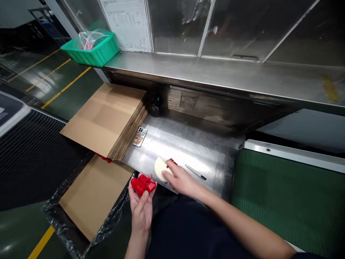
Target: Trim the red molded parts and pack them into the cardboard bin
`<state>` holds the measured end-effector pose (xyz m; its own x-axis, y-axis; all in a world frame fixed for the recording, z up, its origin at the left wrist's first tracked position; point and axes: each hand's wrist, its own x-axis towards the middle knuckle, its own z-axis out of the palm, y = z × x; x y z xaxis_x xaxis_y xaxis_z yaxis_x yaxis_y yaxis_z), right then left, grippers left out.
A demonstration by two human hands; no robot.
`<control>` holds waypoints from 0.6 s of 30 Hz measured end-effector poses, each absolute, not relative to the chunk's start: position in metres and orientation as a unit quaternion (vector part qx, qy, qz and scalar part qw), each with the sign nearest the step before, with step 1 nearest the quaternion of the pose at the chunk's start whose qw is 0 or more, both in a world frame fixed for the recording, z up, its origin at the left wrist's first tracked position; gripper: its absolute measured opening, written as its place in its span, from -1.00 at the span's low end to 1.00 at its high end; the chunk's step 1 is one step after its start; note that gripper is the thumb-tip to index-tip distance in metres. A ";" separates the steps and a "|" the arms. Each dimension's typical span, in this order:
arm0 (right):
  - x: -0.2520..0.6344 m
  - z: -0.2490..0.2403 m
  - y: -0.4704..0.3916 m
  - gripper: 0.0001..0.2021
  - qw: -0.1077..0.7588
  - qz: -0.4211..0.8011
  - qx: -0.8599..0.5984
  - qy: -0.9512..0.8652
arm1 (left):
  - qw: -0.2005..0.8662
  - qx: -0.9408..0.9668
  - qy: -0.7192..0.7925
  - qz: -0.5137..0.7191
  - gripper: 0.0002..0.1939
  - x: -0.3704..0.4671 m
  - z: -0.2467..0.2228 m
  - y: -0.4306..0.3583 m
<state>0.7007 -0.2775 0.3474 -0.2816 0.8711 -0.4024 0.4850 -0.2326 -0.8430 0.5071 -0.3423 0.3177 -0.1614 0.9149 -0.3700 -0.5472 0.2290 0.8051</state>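
My left hand (pixel 141 210) is closed around a glossy red plastic part (pixel 143 184) with a rounded end and a blockier end, held just off the front edge of the metal table. To its right, my right hand (pixel 182 178) grips a flat, cream-coloured round pad (pixel 159 168) between thumb and fingers. Pad and red part are apart. Partly hidden behind my right hand, another red piece (pixel 173 161) lies on the table. A slim metal tool with a dark end (pixel 196 172), perhaps a knife or tweezers, rests right of that hand.
A stack of cardboard sheets (pixel 105 117) stands left on the metal table (pixel 172 133), beside a phone (pixel 139 137) and a dark jar (pixel 155 105). Below is a plastic-lined box with cardboard (pixel 97 194). A green bin (pixel 94 50) sits on the shelf; a green conveyor belt (pixel 288 201) runs right.
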 end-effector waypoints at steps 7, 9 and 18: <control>0.672 0.353 -0.317 -0.69 0.186 0.391 -0.583 -0.687 | 0.571 0.229 0.521 0.592 -0.18 0.522 0.316 -0.337; 0.671 0.348 -0.319 -0.67 0.200 0.388 -0.569 -0.697 | 0.560 0.239 0.525 0.594 -0.16 0.525 0.318 -0.338; 0.670 0.357 -0.326 -0.67 0.192 0.415 -0.571 -0.681 | 0.558 0.213 0.511 0.618 -0.18 0.527 0.323 -0.346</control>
